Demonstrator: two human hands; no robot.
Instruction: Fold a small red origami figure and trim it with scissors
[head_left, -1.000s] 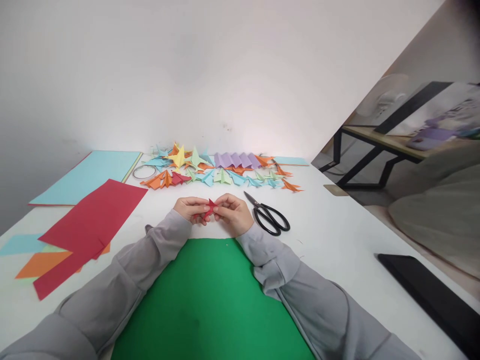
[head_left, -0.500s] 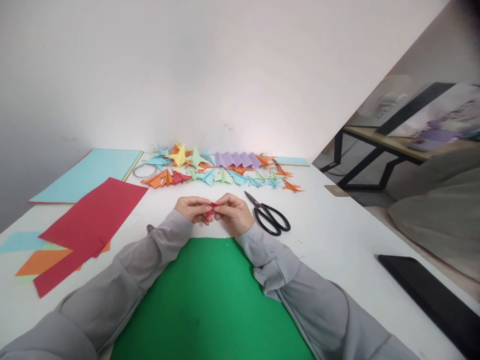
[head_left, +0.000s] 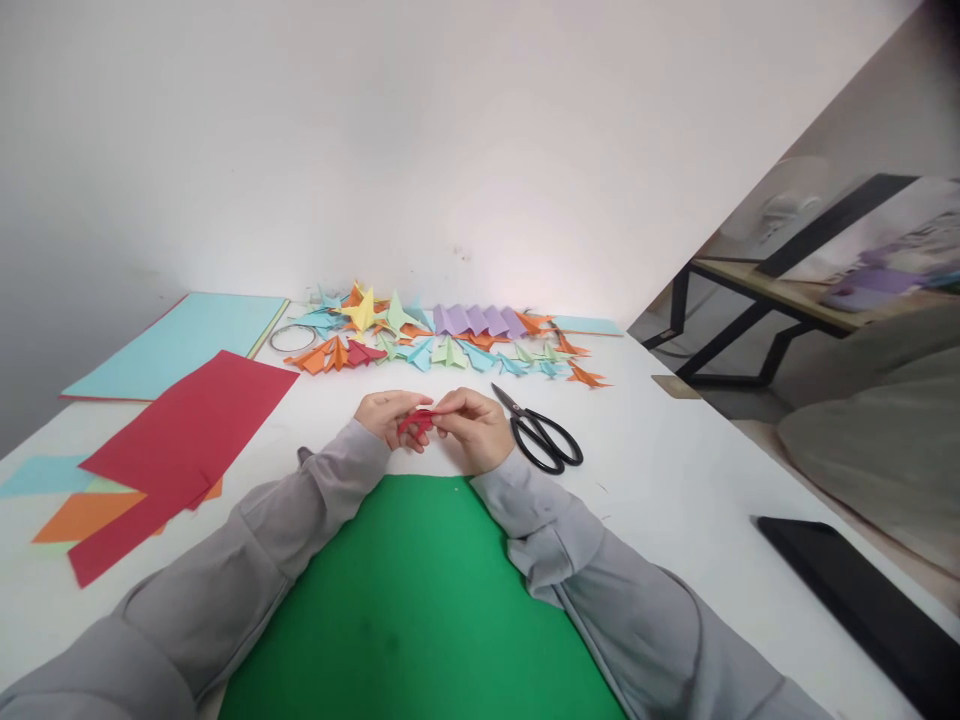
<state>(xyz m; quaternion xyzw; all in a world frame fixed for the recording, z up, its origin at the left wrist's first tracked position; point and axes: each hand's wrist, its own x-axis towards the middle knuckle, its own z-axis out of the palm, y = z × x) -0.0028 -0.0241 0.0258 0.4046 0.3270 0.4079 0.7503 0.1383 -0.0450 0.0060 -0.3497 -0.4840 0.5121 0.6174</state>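
Between my hands, just beyond the green mat (head_left: 420,600), is a small piece of red folded paper (head_left: 417,424). My right hand (head_left: 478,430) pinches its right end between thumb and fingertips. Curled loosely around the other end, my left hand (head_left: 386,415) holds the paper against its fingers, partly hiding it. The exact shape of the fold is too small to tell. Right of my right hand lie black-handled scissors (head_left: 544,437), blades slightly apart and pointing away.
Folded paper pieces (head_left: 450,352) in several colours line the wall, with a purple pleated paper (head_left: 480,320) among them. Left are red sheets (head_left: 195,420), an orange sheet (head_left: 90,515), a light blue sheet (head_left: 180,340) and a wire coil (head_left: 292,338). A black tablet-like object (head_left: 855,590) lies right.
My left thumb and index finger have loosened from the tight pinch, so more of the red paper shows. My right hand still pinches it. The view has shifted slightly.
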